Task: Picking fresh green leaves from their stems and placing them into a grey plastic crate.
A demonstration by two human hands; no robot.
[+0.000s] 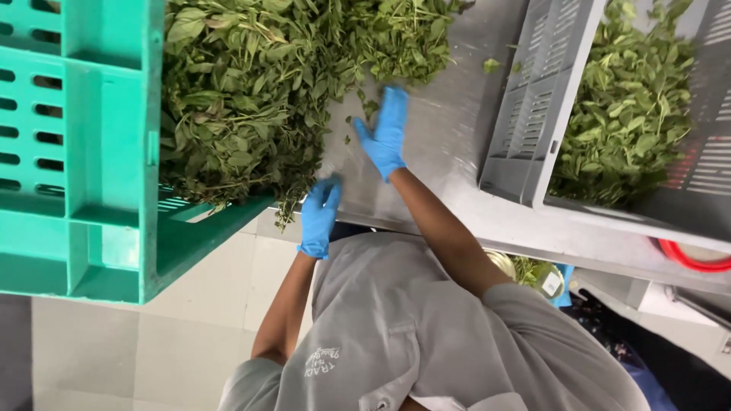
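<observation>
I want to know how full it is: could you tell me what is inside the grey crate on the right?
The grey crate holds a heap of loose green leafy stems. The leaves cover its bottom, so anything beneath them cannot be seen.

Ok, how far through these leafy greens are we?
Looks done: the grey crate on the right already holds a batch of greens. In hand: the right hand lies flat and open on the steel table among loose leaves, and the left hand is at the pile's lower edge. Left: a large pile spilling from the tipped teal crate.
</observation>
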